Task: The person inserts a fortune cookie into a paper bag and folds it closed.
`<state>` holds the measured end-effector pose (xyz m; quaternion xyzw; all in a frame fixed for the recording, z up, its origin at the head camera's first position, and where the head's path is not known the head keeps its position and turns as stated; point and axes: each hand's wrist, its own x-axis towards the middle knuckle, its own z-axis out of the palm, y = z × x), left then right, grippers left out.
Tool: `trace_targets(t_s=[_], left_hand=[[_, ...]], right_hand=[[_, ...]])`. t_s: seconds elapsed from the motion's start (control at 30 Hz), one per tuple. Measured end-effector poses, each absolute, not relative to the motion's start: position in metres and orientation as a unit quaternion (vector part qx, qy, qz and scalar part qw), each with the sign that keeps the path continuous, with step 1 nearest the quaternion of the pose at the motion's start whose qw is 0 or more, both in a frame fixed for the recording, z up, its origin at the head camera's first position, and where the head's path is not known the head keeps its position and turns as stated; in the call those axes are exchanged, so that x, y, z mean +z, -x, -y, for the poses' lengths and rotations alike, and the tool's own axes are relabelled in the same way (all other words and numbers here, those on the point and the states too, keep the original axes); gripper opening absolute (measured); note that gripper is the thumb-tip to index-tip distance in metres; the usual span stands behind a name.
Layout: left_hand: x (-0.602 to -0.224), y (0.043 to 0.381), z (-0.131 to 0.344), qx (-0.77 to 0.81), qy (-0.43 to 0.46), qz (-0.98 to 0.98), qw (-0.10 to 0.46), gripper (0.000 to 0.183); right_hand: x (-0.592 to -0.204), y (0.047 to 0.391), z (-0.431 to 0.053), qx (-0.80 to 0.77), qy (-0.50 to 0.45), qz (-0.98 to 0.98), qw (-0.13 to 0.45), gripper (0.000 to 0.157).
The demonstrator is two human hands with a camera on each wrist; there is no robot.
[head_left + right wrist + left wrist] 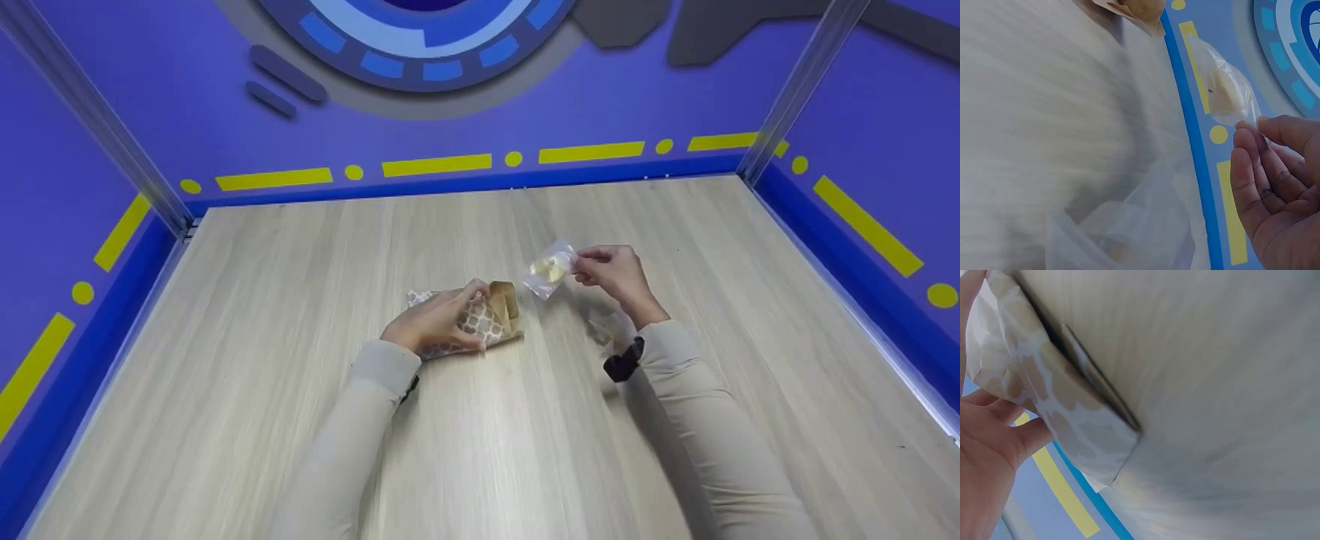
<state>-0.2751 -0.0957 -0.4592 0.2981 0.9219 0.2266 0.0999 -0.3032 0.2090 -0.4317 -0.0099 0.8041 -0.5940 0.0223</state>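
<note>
My left hand (439,319) grips a patterned paper bag (480,321), beige with a white lattice print, lying on its side with its brown mouth spread toward the right. In the left wrist view the bag (1067,394) shows a folded flap along one edge. Between thumb and fingertips, my right hand (616,276) pinches one end of a small clear plastic packet (550,268) with something pale yellow inside. That packet (1224,90) hangs above the table, apart from the bag. A second clear packet (606,327) lies under the right wrist, partly hidden.
The wood-grain table (300,262) is bounded by blue-purple panels (465,127) with yellow markings at the back and both sides. A black band (624,361) sits on the right wrist.
</note>
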Motion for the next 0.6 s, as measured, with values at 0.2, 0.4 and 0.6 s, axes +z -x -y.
trace_targets(t_s=[0.2,0.4,0.6], left_hand=[[-0.459,0.275,0.096,0.224,-0.305,-0.921,0.093,0.076],[-0.459,0.275,0.096,0.227,-0.302,-0.921,0.096,0.077],[-0.459,0.275,0.095,0.225,-0.305,-0.920,0.095,0.075]], right_hand=[[-0.429,0.301,-0.202,-0.597,0.016,-0.801,0.038,0.032],[-0.428,0.299,-0.194,-0.600,0.018,-0.799,0.049,0.031],[-0.429,0.297,-0.186,-0.599,0.028,-0.798,0.060,0.029]])
